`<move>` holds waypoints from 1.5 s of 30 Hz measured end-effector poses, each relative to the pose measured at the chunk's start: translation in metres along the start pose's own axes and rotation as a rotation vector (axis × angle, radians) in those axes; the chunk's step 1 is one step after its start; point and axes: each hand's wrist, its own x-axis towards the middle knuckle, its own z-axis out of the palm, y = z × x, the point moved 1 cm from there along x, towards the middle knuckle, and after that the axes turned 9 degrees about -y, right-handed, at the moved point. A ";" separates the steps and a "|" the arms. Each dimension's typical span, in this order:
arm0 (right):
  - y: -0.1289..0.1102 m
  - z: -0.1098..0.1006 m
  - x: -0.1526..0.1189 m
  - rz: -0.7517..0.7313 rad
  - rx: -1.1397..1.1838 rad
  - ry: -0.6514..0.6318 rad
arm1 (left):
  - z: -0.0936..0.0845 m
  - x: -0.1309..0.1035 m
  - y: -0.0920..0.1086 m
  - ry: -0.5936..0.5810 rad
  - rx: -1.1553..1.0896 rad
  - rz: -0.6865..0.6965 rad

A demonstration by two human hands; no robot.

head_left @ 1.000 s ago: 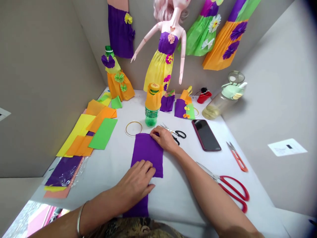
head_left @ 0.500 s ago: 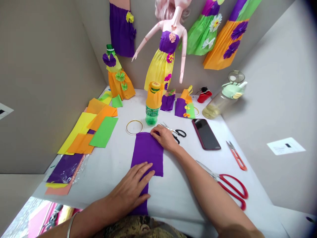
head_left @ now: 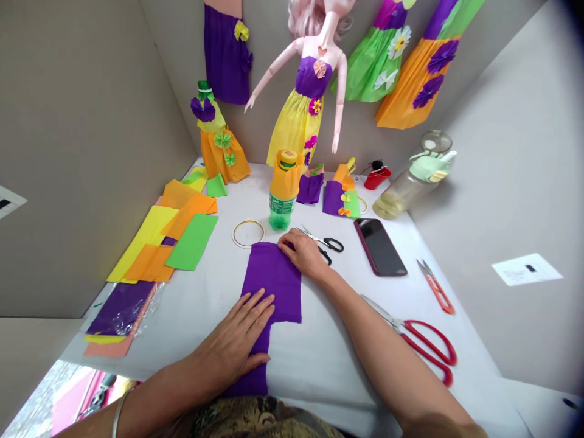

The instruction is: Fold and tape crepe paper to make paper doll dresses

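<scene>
A purple cloth (head_left: 285, 292), perhaps crepe paper, lies flat on the white table with a narrower strip running down to its front edge. My left hand (head_left: 239, 334) rests palm down over the cloth's left side, fingers stretched out and thumb apart. At the cloth's upper right corner, my right hand (head_left: 305, 250) has its fingers curled and the tips pinching the edge. Small black-handled scissors (head_left: 333, 244) lie partly under that hand. A gold ring (head_left: 249, 233) sits just beyond the cloth's upper left corner. Behind stands a green bottle (head_left: 280, 207) wrapped in orange.
Folded coloured sheets (head_left: 191, 243) lie at left. To the right are a phone (head_left: 380, 246), large red-handled scissors (head_left: 431, 347) under my forearm's side, orange snips (head_left: 438, 289) and a water bottle (head_left: 401, 188). A doll (head_left: 308, 109) in a dress is at the back.
My left hand has slid a little left and up the cloth, its fingers straighter now. The lower strip has shifted slightly left. My right hand stays at the corner.
</scene>
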 end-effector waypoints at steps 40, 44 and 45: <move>-0.008 0.005 -0.003 -0.073 -0.208 0.070 | 0.005 -0.004 -0.004 -0.169 -0.062 0.108; -0.010 0.005 -0.002 -0.068 -0.212 0.058 | 0.000 -0.002 -0.007 -0.111 -0.052 0.151; -0.011 0.004 -0.002 -0.068 -0.209 0.053 | -0.001 -0.001 -0.008 -0.097 -0.049 0.154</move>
